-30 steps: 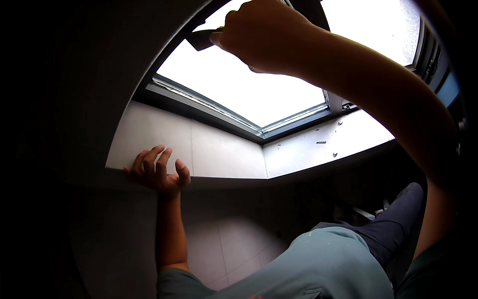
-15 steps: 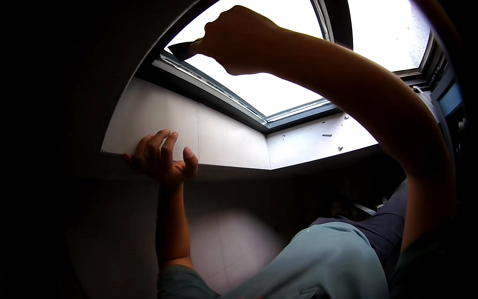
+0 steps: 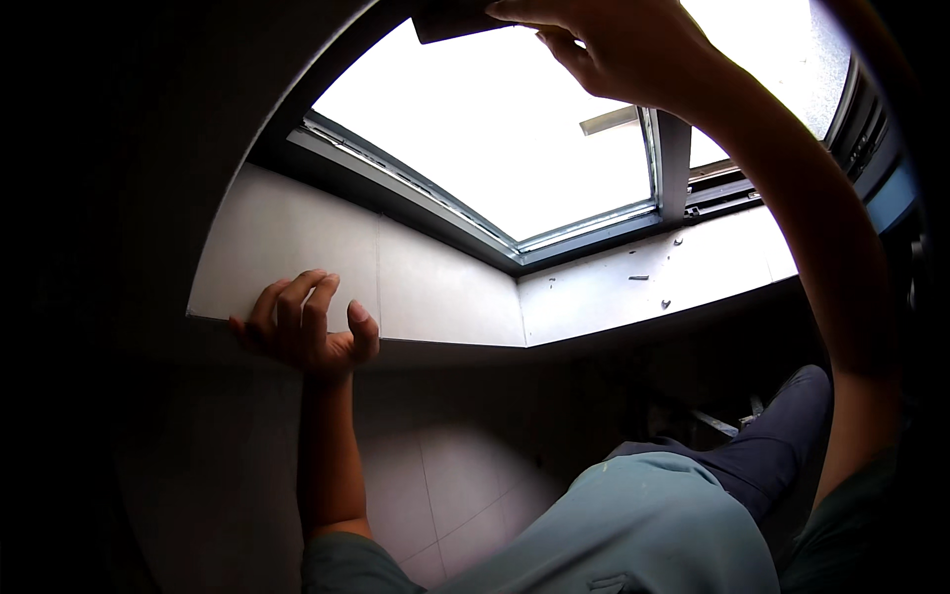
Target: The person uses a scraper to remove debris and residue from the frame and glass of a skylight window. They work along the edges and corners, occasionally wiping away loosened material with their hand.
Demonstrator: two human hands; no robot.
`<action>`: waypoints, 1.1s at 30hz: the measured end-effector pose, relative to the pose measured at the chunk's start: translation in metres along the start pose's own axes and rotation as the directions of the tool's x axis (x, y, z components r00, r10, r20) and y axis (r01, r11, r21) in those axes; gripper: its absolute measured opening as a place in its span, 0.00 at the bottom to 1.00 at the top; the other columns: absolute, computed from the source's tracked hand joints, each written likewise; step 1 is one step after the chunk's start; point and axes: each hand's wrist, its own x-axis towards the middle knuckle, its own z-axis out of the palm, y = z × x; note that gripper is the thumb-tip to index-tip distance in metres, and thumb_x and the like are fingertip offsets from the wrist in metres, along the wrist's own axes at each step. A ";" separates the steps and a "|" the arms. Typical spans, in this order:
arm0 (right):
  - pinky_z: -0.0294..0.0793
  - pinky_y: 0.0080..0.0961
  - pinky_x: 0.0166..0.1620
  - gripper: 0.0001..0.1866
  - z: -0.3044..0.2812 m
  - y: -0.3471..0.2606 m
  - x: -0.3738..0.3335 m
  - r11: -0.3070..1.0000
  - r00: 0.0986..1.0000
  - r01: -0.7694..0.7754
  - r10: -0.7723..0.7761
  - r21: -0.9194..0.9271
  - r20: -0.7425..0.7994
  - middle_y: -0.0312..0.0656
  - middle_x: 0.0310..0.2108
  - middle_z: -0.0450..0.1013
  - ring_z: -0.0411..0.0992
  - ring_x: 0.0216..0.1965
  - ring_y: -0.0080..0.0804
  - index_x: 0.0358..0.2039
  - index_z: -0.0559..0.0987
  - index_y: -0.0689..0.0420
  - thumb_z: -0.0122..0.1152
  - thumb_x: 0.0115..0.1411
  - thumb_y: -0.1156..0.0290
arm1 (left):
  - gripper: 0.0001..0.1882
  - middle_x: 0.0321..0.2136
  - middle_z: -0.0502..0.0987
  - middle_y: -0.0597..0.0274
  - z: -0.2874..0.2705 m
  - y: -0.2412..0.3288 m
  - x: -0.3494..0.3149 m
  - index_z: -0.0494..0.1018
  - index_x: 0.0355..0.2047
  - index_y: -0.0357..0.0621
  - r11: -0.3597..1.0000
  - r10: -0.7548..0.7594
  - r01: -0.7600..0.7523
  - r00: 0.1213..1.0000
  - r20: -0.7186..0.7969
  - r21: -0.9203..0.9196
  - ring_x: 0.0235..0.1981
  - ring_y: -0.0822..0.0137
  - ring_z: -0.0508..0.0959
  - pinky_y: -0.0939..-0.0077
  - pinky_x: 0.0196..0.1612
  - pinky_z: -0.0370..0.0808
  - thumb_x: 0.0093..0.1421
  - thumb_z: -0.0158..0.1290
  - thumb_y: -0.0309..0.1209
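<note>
Up at the top edge of the view, my right hand (image 3: 628,49) is closed on a dark, flat, wide-bladed scraper (image 3: 460,22), held in front of the bright window pane (image 3: 485,129). The scraper's upper part is cut off by the view, and whether it touches the glass I cannot tell. My left hand (image 3: 309,322) rests at the front edge of the pale tiled window sill (image 3: 445,287). Its fingers are apart and slightly curled, and it holds nothing.
A dark window frame (image 3: 416,198) borders the pane. Small bits of debris (image 3: 638,277) lie on the sill's right part. A short tan strip (image 3: 609,121) shows against the glass near the frame's upright. Below are my legs (image 3: 772,436) and the tiled floor (image 3: 465,475).
My right hand has moved up and to the right with the scraper, from the pane's lower left corner toward the top. My left hand stays at the sill edge; the view has shifted slightly.
</note>
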 end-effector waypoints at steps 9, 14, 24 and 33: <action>0.79 0.35 0.31 0.31 -0.013 0.001 0.016 0.996 0.996 0.084 -0.084 -0.013 -0.026 0.43 0.24 0.76 0.75 0.21 0.33 0.69 0.70 0.40 0.54 0.65 0.74 | 0.15 0.37 0.80 0.70 -0.003 0.000 0.003 0.78 0.37 0.57 1.000 -0.005 0.005 1.000 0.010 -0.013 0.51 0.65 0.75 0.47 0.76 0.37 0.64 0.46 0.48; 0.83 0.39 0.40 0.35 -0.011 0.002 0.022 0.983 0.969 0.185 -0.182 0.002 -0.166 0.45 0.26 0.79 0.80 0.29 0.37 0.70 0.69 0.34 0.53 0.64 0.80 | 0.15 0.37 0.80 0.70 0.002 0.002 0.006 0.78 0.37 0.57 1.000 -0.006 0.006 1.000 -0.007 -0.021 0.51 0.65 0.75 0.48 0.76 0.37 0.64 0.46 0.48; 0.84 0.39 0.44 0.26 -0.004 -0.008 0.027 0.870 0.944 0.307 -0.225 0.387 -0.242 0.48 0.35 0.81 0.82 0.37 0.40 0.66 0.74 0.36 0.45 0.73 0.75 | 0.15 0.34 0.80 0.70 0.000 0.002 0.011 0.77 0.36 0.56 0.999 0.025 -0.026 0.999 -0.020 -0.025 0.50 0.65 0.75 0.49 0.76 0.38 0.64 0.46 0.48; 0.83 0.41 0.45 0.25 0.009 -0.041 0.051 0.916 0.940 0.297 -0.230 0.271 -0.252 0.52 0.37 0.81 0.82 0.39 0.46 0.61 0.79 0.42 0.45 0.69 0.78 | 0.15 0.34 0.80 0.70 -0.001 0.003 0.009 0.77 0.36 0.57 1.000 -0.003 0.003 1.000 -0.009 -0.021 0.50 0.65 0.76 0.48 0.76 0.38 0.64 0.46 0.48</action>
